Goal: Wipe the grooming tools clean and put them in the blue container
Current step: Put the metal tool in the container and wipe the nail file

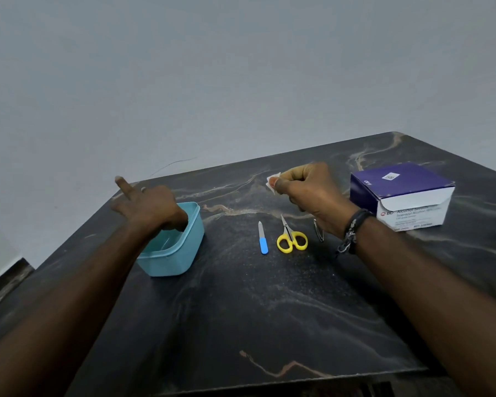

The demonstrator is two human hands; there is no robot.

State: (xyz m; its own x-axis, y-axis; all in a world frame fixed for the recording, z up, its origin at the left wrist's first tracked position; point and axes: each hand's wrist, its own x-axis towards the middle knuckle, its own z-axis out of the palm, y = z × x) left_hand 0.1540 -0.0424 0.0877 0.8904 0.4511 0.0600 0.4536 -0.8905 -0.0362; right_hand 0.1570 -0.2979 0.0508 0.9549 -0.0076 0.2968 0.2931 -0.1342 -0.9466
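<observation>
Marble table (241, 310); right hand (312, 196) half-hides clippers (319, 232).

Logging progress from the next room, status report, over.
Left hand over blue container, thumb dipped inside. Right hand pinching white wipe. Nail file, yellow scissors, clipper on table. Nothing blocking.

Dim, soft light; wide-angle stretch at edges.

- left hand (152, 206): thumb hidden inside the blue container (184, 253);
- metal tool (319, 232): upper part hidden under the right hand (312, 196), below its fingers
</observation>
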